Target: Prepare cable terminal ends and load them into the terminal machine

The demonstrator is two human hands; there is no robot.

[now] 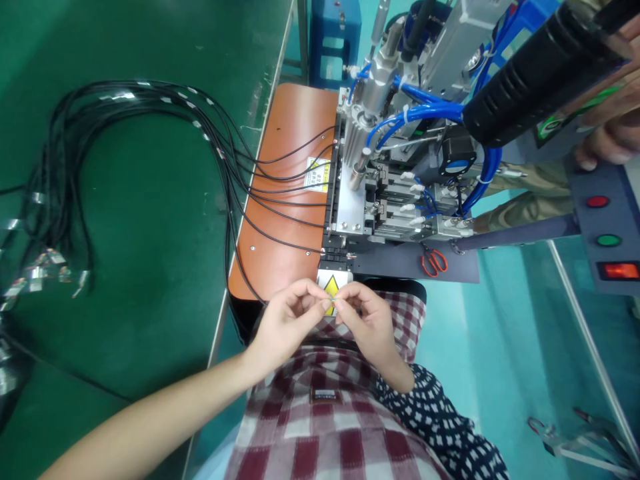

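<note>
My left hand [293,319] is closed in a pinch on the end of a black cable [247,287] that runs in from the left. My right hand [367,320] pinches at the same spot, its fingertips almost touching those of the left. Between them shows a tiny bit of thin wire [333,299], mostly hidden by the fingers. Both hands are over a yellow warning triangle [331,285] at the near end of the machine. Ahead, several black cables [287,200] cross an orange-brown board [285,267] into the machine's clamping block [343,253].
A cable bundle [65,167] lies on the green table [150,267] at left. The machine [360,133] has metal cylinders and blue air hoses [425,113]. Red-handled scissors [433,262] lie on its grey base. At right are a button panel [607,220] and another person's hand [610,140].
</note>
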